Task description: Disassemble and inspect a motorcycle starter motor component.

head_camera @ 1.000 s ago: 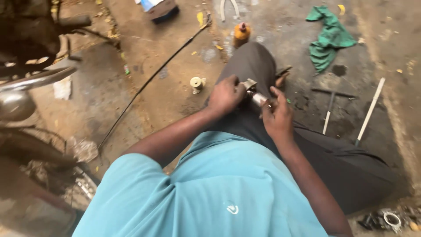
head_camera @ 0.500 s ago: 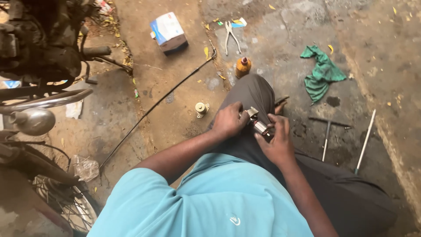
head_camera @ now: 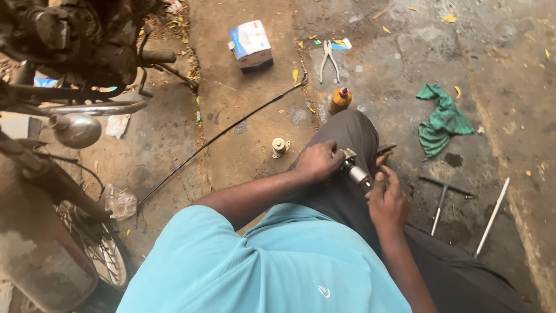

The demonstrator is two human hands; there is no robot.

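Both hands on a small metal cylinder part, worked over the raised knee.

Left hand [head_camera: 317, 162] closed around the upper end of the metal cylinder part [head_camera: 354, 171]; right hand [head_camera: 387, 200] curled on its lower end, fingers wrapped. Part rests on the dark trouser knee [head_camera: 353, 130], centre frame. Amber bottle [head_camera: 340, 99] at 12 o'clock from the knee; pliers [head_camera: 329, 58] beyond it. Small cream cap-shaped piece [head_camera: 280, 146] at 9 o'clock from the left hand. Black cable [head_camera: 220, 136] runs 10 to 8 o'clock. Green rag [head_camera: 443, 119] at 2 o'clock. T-handle wrench [head_camera: 443, 197] and white rod [head_camera: 492, 217] at 3 o'clock. Motorcycle [head_camera: 63, 69] at far left; box [head_camera: 251, 45] at 11 o'clock.
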